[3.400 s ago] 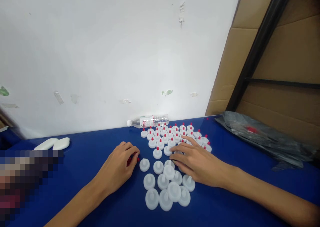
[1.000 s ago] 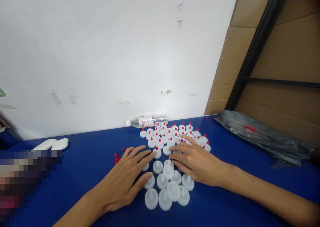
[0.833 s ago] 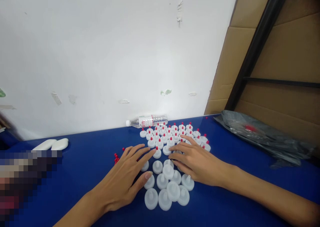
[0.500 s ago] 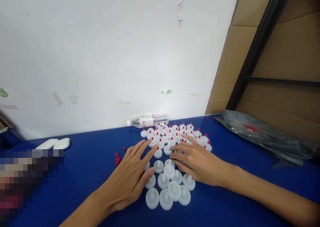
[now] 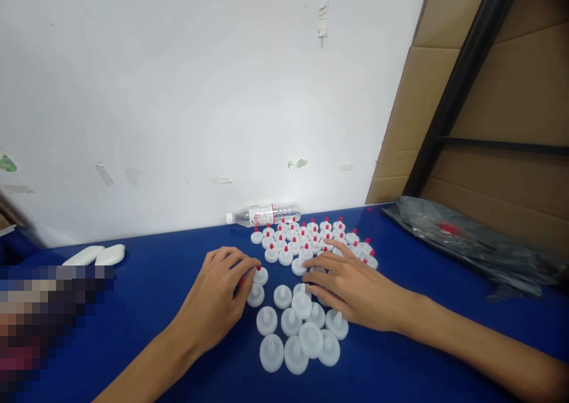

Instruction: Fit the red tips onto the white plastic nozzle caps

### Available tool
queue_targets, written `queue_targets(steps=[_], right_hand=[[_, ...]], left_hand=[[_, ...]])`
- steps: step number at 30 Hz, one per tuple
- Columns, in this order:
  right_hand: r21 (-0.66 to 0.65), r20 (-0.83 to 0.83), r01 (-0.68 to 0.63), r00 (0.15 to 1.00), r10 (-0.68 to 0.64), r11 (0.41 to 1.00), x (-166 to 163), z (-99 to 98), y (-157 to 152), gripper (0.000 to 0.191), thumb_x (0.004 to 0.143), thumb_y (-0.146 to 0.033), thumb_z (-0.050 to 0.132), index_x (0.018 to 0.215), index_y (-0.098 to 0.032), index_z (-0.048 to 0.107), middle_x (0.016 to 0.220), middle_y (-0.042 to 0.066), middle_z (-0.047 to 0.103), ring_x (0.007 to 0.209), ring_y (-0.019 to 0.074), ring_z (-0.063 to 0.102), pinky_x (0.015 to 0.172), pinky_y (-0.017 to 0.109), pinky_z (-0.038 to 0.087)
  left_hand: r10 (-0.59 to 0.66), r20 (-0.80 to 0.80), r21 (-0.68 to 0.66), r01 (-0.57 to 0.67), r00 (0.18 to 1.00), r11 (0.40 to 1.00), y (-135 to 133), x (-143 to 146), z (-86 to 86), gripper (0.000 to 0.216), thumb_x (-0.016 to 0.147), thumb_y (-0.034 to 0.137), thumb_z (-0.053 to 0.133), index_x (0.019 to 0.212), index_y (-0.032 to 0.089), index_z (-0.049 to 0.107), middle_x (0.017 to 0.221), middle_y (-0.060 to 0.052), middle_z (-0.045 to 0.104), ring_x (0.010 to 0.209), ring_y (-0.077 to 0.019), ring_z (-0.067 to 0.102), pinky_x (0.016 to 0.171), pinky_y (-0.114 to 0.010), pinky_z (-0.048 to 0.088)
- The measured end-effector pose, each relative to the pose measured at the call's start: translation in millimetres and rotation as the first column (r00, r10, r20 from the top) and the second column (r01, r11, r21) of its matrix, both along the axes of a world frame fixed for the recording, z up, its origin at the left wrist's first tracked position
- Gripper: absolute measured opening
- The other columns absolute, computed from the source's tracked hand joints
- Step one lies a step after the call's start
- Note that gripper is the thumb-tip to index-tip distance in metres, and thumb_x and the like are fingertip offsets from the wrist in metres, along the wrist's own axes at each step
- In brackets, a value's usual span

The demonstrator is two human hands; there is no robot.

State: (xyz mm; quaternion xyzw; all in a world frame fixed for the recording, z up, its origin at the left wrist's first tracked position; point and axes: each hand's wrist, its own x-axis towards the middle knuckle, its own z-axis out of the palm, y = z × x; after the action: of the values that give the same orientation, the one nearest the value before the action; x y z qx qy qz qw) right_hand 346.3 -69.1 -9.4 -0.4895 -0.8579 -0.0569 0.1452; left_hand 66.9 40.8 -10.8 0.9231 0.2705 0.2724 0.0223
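Note:
My left hand lies on the blue table with its fingers curled, their tips pinched at a white cap with a red tip. A little red shows under those fingers. My right hand rests flat and open, fingers spread over the white caps in the middle. In front of both hands lie several plain white caps with bare spouts. Behind them stand several rows of white caps with red tips.
A clear plastic bottle lies on its side against the white wall. A black plastic bag sits at the right under leaning cardboard. Two white oblong pieces lie at the far left, above a pixelated patch.
My left hand, flat and stretched toward the caps a second ago, has curled and drawn back left, and one red-tipped cap has come with it. The loose red tips are now hidden. My right hand stayed.

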Motion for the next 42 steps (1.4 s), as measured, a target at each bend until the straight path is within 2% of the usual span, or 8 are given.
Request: queue_targets(steps=[9,14,18,25,28,32,38,42], right_hand=[[-0.018,-0.005,0.018,1.000,-0.018,1.000,-1.3,5.0,-1.4,0.033,0.113,-0.033,0.042,0.119,-0.022,0.073,0.126,0.008,0.072,0.120,0.0262,0.067,0.126,0.060,0.020],[0.089,-0.101,0.038,0.994,-0.029,0.995,-1.1,11.2,-4.2,0.034,0.114,-0.030,0.038,0.119,-0.021,0.071,0.124,0.007,0.072,0.120,0.0248,0.065,0.125,0.061,0.020],[0.183,-0.166,-0.006,0.985,0.037,0.983,-2.4,10.8,-6.8,0.029,0.113,-0.034,0.046,0.135,-0.022,0.060,0.128,0.006,0.071,0.121,0.0230,0.065,0.126,0.059,0.018],[0.132,-0.200,-0.079,0.974,0.105,0.988,-11.4,6.1,-13.5,0.064,0.108,-0.057,0.052,0.159,-0.021,0.035,0.132,0.010,0.069,0.121,0.0239,0.065,0.129,0.057,0.011],[0.128,-0.197,-0.102,0.972,0.126,0.987,-15.6,5.8,-17.2,0.068,0.107,-0.061,0.050,0.159,-0.019,0.035,0.131,0.010,0.070,0.120,0.0230,0.067,0.128,0.052,0.015],[0.153,-0.176,-0.143,0.970,0.169,0.978,-19.7,5.3,-20.3,0.061,0.109,-0.060,0.047,0.153,-0.018,0.043,0.127,0.009,0.072,0.118,0.0218,0.068,0.128,0.048,0.014],[0.163,-0.209,-0.170,0.957,0.203,0.972,-23.4,4.1,-23.8,0.049,0.111,-0.051,0.049,0.148,-0.019,0.048,0.124,0.007,0.072,0.114,0.0195,0.068,0.118,0.041,0.031],[0.154,-0.226,-0.179,0.951,0.212,0.972,-25.8,3.4,-23.3,0.041,0.112,-0.043,0.049,0.144,-0.018,0.051,0.120,0.007,0.073,0.111,0.0195,0.069,0.118,0.042,0.032]], left_hand=[[0.069,0.043,-0.008,-0.068,0.997,0.998,15.0,-5.4,-3.0,0.015,0.102,0.031,0.056,0.097,0.026,0.069,0.090,0.001,0.076,0.085,-0.0234,0.068,0.085,-0.042,0.049],[0.058,0.126,0.093,-0.070,0.990,0.993,7.3,-3.7,1.8,0.015,0.105,0.029,0.054,0.096,0.025,0.065,0.084,0.003,0.074,0.078,-0.0214,0.066,0.085,-0.040,0.048],[-0.026,0.215,0.228,-0.025,0.976,0.973,-1.2,-2.1,5.4,0.009,0.106,0.026,0.057,0.099,0.023,0.062,0.088,0.001,0.072,0.082,-0.0201,0.064,0.089,-0.039,0.047],[-0.252,0.237,0.342,0.163,0.938,0.926,-32.0,11.2,9.0,0.011,0.103,0.008,0.061,0.103,0.018,0.062,0.088,0.002,0.073,0.081,-0.0134,0.065,0.099,-0.039,0.044],[-0.329,0.231,0.345,0.239,0.916,0.908,-41.5,15.5,7.5,0.012,0.102,0.004,0.063,0.105,0.015,0.066,0.090,-0.001,0.075,0.084,-0.0146,0.067,0.100,-0.039,0.042],[-0.402,0.264,0.362,0.296,0.877,0.884,-47.8,16.4,8.3,0.012,0.101,0.004,0.065,0.109,0.012,0.070,0.098,-0.004,0.078,0.092,-0.0146,0.069,0.102,-0.038,0.043],[-0.472,0.270,0.418,0.339,0.840,0.843,-54.6,16.9,16.5,0.011,0.105,0.008,0.062,0.107,0.009,0.073,0.098,-0.005,0.080,0.095,-0.0131,0.070,0.093,-0.031,0.048],[-0.509,0.203,0.433,0.390,0.836,0.812,-54.0,12.2,11.3,0.020,0.107,0.006,0.054,0.114,0.010,0.073,0.111,-0.008,0.080,0.114,-0.0166,0.069,0.104,-0.033,0.049]])
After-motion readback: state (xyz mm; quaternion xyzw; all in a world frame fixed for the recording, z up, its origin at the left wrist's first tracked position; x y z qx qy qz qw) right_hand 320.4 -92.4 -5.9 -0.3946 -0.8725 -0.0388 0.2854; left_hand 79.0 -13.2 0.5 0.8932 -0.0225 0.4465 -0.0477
